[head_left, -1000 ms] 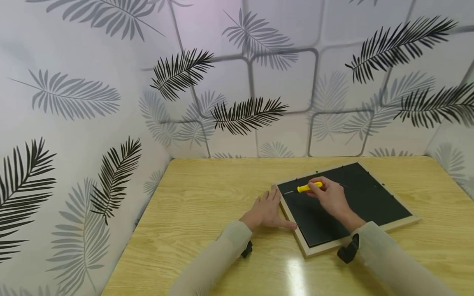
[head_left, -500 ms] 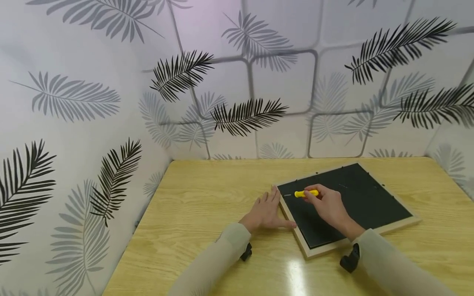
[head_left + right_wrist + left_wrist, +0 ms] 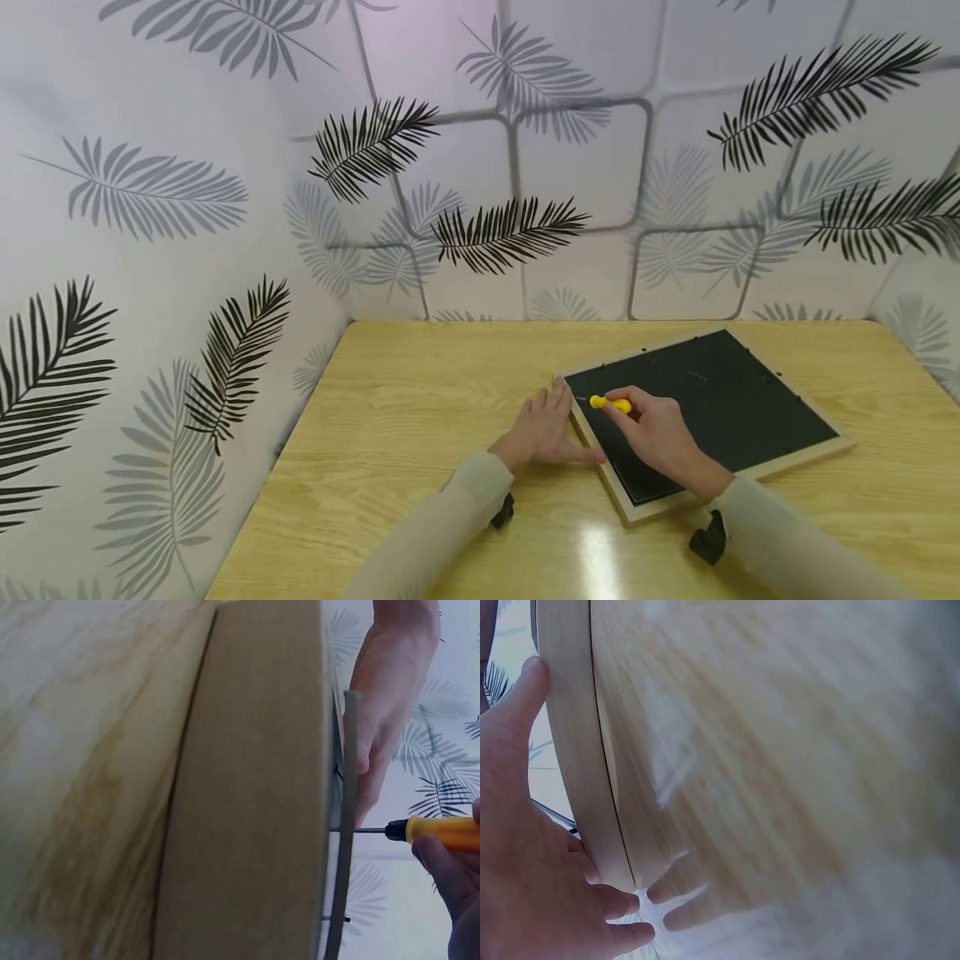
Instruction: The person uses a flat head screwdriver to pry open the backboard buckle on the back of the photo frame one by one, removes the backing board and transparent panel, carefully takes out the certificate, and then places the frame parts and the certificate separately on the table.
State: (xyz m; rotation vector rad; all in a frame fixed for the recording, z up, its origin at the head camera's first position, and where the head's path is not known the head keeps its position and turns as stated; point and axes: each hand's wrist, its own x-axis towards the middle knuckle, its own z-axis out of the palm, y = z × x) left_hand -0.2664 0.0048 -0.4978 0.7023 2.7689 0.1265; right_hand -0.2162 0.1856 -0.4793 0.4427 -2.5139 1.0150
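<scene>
A wooden picture frame [image 3: 802,454] lies at an angle on the table, its black backing board [image 3: 720,408] facing up. Small dark tabs dot the edges of the board. My right hand [image 3: 663,437] pinches a screwdriver [image 3: 611,404] by its yellow handle, above the left part of the board. In the right wrist view the thin shaft of the screwdriver [image 3: 442,831] reaches the frame's edge, where a thin strip partly covers it. My left hand [image 3: 543,429] rests with spread fingers against the frame's left side; the left wrist view shows its thumb touching the wood [image 3: 570,750].
The frame stands on a light wood-grain table [image 3: 420,375] with a glossy top. Behind and to the left rises a pale wall covering [image 3: 465,292] with a feather pattern. A dark wrist camera [image 3: 708,537] hangs under the right sleeve.
My right hand has moved left and closer to me with the screwdriver, bringing its tip nearer the frame's left edge. The left hand and frame have hardly moved.
</scene>
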